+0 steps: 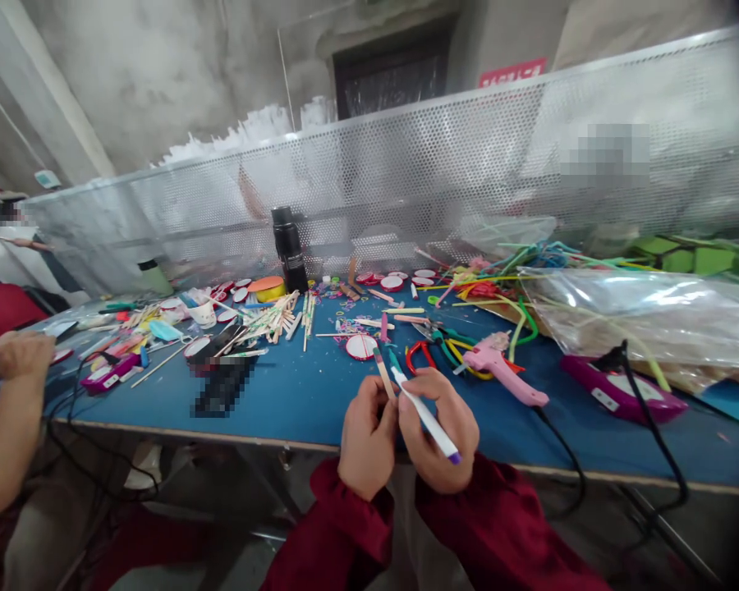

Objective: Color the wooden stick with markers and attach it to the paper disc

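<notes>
Nearest the viewer, at the near edge of the bench (296, 394), the left hand (366, 435) closes its fingers in a pinch around a wooden craft stick (383, 371), holding it upright so that its upper end stands clear and steady. The right hand (437, 435), touching the left, grips a white marker pen (422, 410) in a writing hold, its tip angled up toward the stick, apparently so that the tip can meet the wood; the purple end points back toward the body. Just beyond the hands lie scissors (434, 353) with coloured handles and a pink glue gun (505, 369), whose black cord runs off the near edge. Toward the bench's middle sits a loose bundle of wooden sticks (271, 320) among round red-and-white discs (361, 346). A black cylindrical flask (288, 248) stands upright at the far edge against the perforated metal screen (406, 164). At the left edge, another person's hand (18, 357) rests on the bench. A clear plastic bag (646, 316) lies at the right.
</notes>
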Available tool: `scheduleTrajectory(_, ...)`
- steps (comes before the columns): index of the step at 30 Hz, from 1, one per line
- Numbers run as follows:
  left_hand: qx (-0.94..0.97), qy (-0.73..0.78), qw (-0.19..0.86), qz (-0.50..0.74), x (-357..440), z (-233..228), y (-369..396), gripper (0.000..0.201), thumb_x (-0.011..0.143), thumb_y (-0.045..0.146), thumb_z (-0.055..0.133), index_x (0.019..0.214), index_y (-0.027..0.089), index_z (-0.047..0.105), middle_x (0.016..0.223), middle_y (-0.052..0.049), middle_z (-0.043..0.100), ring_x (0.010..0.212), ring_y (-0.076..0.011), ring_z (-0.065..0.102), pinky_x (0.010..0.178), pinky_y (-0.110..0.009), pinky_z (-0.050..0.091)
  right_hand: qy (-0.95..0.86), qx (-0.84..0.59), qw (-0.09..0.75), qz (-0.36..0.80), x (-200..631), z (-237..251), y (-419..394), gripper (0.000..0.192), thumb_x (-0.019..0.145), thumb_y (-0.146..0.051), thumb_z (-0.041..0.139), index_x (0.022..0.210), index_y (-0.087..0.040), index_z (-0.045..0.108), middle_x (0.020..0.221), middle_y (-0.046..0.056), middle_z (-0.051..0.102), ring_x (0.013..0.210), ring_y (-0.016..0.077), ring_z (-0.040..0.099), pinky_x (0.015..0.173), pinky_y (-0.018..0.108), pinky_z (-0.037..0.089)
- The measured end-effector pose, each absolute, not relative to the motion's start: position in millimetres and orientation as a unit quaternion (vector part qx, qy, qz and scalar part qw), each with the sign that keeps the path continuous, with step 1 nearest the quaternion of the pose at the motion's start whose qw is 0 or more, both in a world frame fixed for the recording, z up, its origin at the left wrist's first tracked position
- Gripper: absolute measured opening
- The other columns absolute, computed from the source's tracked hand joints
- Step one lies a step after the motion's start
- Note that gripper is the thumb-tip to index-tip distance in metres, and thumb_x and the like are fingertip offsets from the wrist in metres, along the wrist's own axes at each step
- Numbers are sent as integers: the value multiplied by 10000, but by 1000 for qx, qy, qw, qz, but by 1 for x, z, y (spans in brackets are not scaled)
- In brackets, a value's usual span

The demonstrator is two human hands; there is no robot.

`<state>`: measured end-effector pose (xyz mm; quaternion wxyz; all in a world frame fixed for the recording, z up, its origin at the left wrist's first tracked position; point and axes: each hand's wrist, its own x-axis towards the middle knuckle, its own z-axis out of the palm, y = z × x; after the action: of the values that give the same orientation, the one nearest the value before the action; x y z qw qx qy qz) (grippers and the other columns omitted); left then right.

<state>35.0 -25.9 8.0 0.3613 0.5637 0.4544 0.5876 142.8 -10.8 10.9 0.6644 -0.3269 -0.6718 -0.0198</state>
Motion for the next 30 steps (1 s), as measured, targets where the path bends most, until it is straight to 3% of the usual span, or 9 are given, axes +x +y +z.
scheduleTrajectory(4,591,435,350,583,35,6,-29,239,1007,426,524,1005,200,601,862,-18,667,795,-160,609,737,-247,472,-658,-340,671,-42,140,7,-9,141,867,-182,624,973,-264,581,846,28,684,954,262,695,880,442,560)
scheduleTrajectory(11,612,473,303,556,37,5,-34,209,1027,398,482,1009,220,590,893,-18,692,817,-165,611,730,-245,445,-660,-310,683,-36,142,7,-7,126,867,-151,626,893,-261,571,745,-23,667,688,183,652,892,449,528)
scheduleTrajectory(30,609,478,296,560,37,5,-32,197,1022,387,499,996,212,587,889,-26,719,810,-170,644,737,-261,459,-660,-329,674,-47,141,10,-6,120,894,-151,616,904,-259,565,774,-4,684,729,188,659,885,426,517)
